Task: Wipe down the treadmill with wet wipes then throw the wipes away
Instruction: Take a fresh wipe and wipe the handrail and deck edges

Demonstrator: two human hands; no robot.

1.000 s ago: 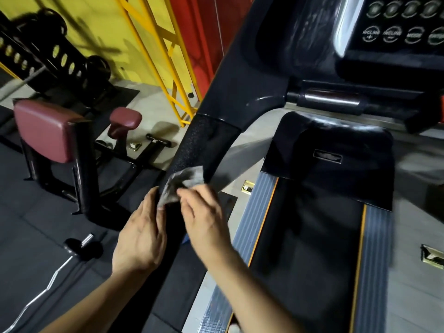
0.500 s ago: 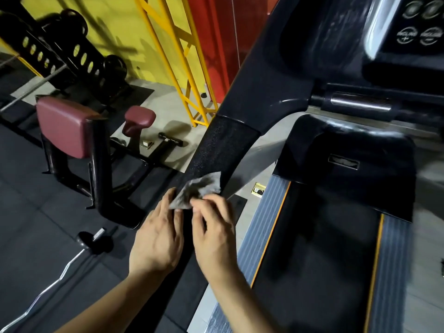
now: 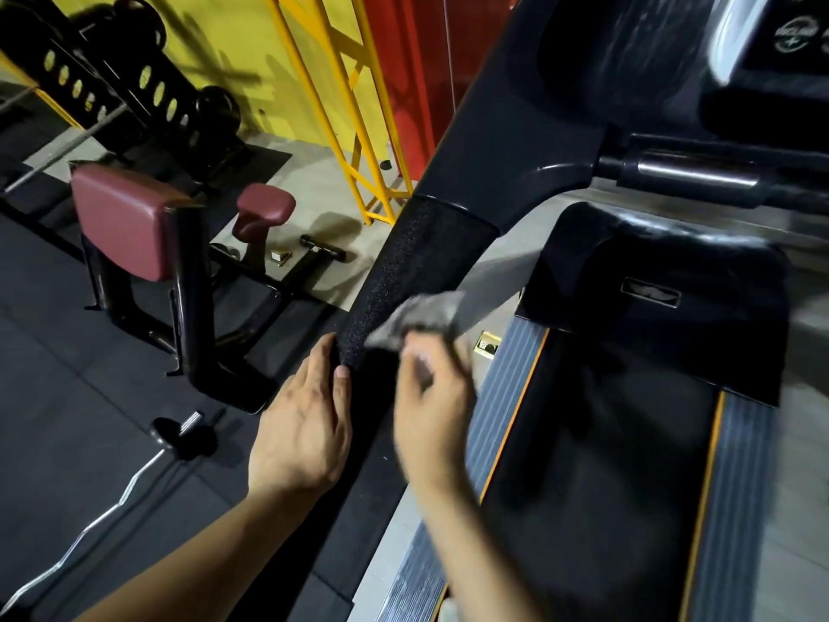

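The black treadmill fills the right half, its textured left handrail (image 3: 417, 271) slanting down toward me and its dark belt (image 3: 596, 464) running below. A grey, dirtied wet wipe (image 3: 419, 316) lies crumpled against the lower end of the handrail. My right hand (image 3: 433, 406), blurred by motion, pinches the wipe's near edge. My left hand (image 3: 305, 424) is off the wipe, fingers straight, its fingertips touching the left side of the handrail's lower end.
A curl bench with maroon pads (image 3: 130, 217) stands on the dark floor mats to the left. A chrome curl bar (image 3: 89, 527) lies on the floor at lower left. A yellow frame (image 3: 354, 127) and a plate rack stand by the yellow wall. The console (image 3: 780, 38) is at top right.
My left hand has let go of the wipe and now rests on the handrail. My right hand has carried the wipe to the right, across the handrail.
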